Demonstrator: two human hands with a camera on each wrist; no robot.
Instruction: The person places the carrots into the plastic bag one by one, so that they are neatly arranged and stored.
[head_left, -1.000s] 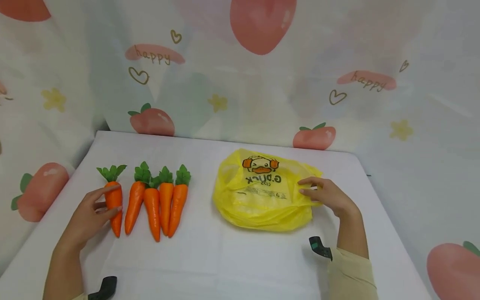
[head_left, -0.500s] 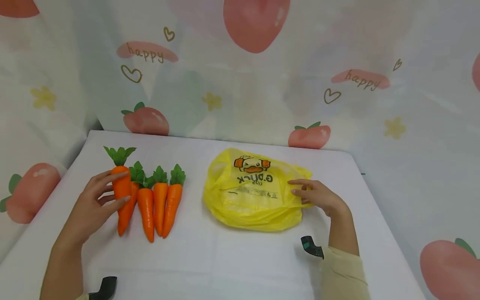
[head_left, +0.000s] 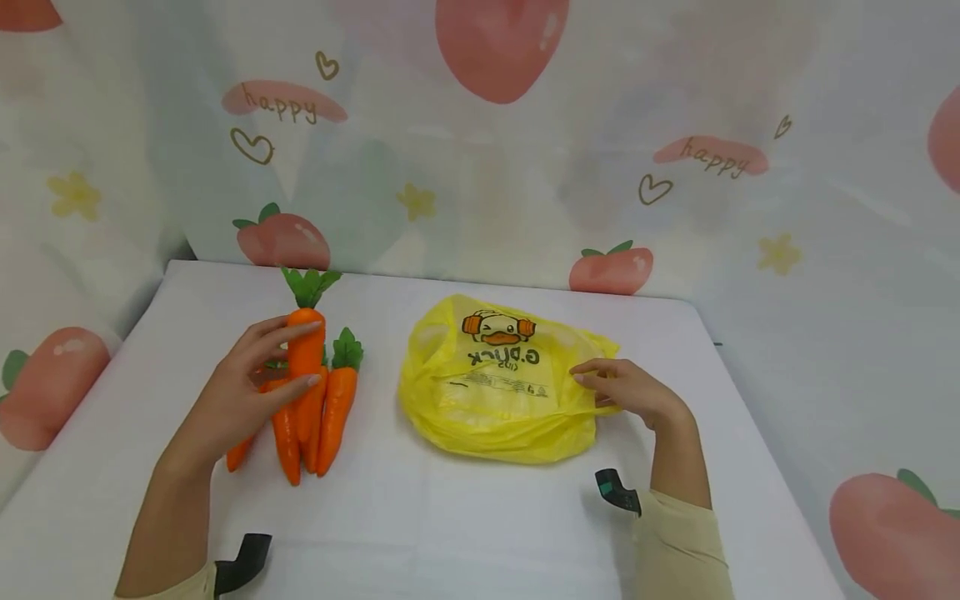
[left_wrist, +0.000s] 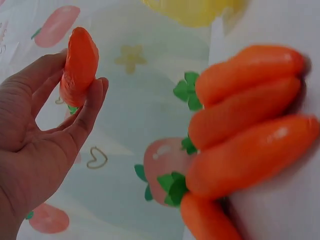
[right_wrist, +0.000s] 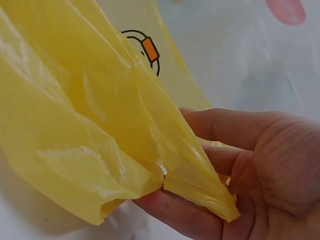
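Note:
My left hand pinches an orange carrot with green leaves on top, between thumb and fingers. The carrot is upright, raised above several other carrots lying on the table, and partly hides them. In the left wrist view, the held carrot shows tip end toward the camera, apart from the row of carrots. My right hand holds the right edge of a yellow plastic bag with a printed duck. Seen from the right wrist, its fingers lie around the bag's edge.
A white-covered table carries everything. Behind it hangs a curtain printed with peaches, hearts and the word happy. Black wrist devices sit at both sleeves.
The left hand has lifted its carrot off the table and carried it right, over the other carrots. The right hand stays at the bag's edge. The head view has shifted slightly.

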